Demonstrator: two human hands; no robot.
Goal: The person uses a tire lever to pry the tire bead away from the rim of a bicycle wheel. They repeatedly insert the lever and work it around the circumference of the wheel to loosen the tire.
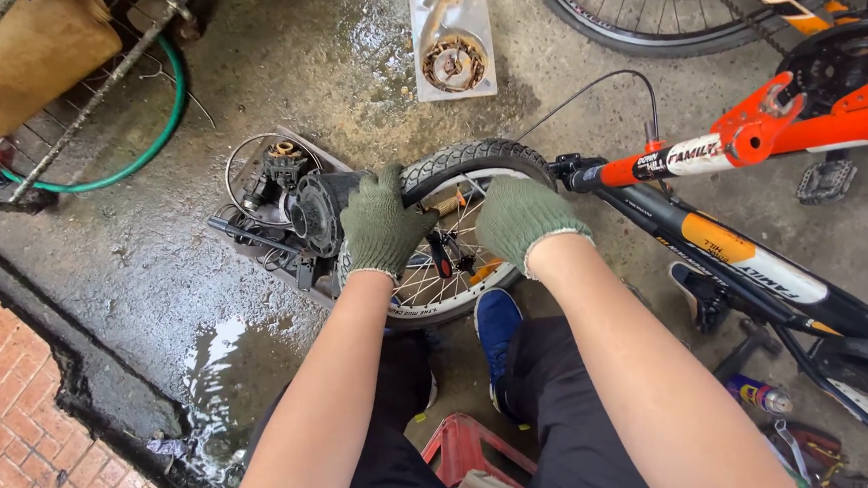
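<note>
- I'm seeing both hands in green knit gloves gripping the tyre (469, 159) of a small wheel (445, 263).
- Left hand (381, 224) is clamping over the tyre's left side, fingers curled together around the tread.
- Right hand (522, 218) is pressing on the tyre's right side, fingers folded down onto it; fingertips are hidden, so I cannot tell how tightly they are closing.
- The wheel is sitting front centre, still in the fork of the orange-and-black bike (742, 258), which is lying to the right.
- The wheel is tilting toward me, spokes and rim showing between the hands.
- A tray of black parts (289, 207) is lying just left of the wheel, touching the left hand's side.
- A blue shoe (498, 325) is resting under the wheel, near the red stool (465, 448).
- A flat packet (451, 35) is lying on the wet concrete floor (158, 268), well beyond the wheel.
- A green hose (156, 130) is curving at the upper left.
- A second bike wheel (640, 15) is showing at the top right.
</note>
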